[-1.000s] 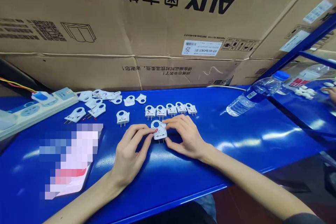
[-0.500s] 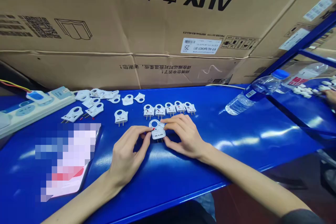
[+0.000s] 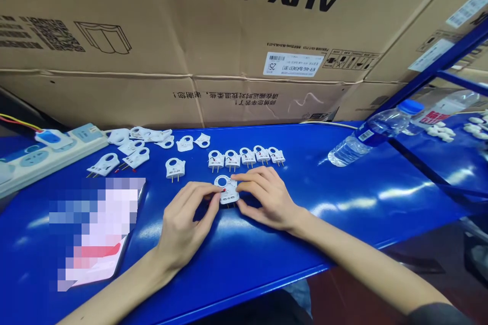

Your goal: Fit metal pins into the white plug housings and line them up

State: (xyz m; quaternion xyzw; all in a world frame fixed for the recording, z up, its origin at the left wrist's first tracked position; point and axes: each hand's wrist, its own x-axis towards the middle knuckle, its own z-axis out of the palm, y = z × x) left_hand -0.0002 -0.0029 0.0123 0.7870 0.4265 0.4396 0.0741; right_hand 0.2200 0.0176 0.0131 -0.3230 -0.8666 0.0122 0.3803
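Note:
In front of me, a white plug housing (image 3: 229, 196) with a round ring at its top and metal pins below is held just above the blue table (image 3: 267, 259). My right hand (image 3: 269, 198) grips its right side between thumb and fingers. At its left side, my left hand (image 3: 188, 218) has thumb and index finger pinched at a small red part (image 3: 224, 190) on the housing's face. Behind it stands a row of several similar plug housings (image 3: 232, 159), some showing small dark or red parts. Another single plug housing (image 3: 175, 168) lies to the left.
Loose white housings (image 3: 150, 135) are heaped at the back left beside a power strip (image 3: 49, 155). A phone-like flat device (image 3: 110, 223), its screen pixelated, lies front left. A water bottle (image 3: 366, 134) leans at a blue frame bar (image 3: 430, 71). A large cardboard box (image 3: 213, 51) stands behind.
The held housing has shifted slightly left and tilted a little, with the red part now showing more at my left fingertips. Another person's hand at the right edge has left the view.

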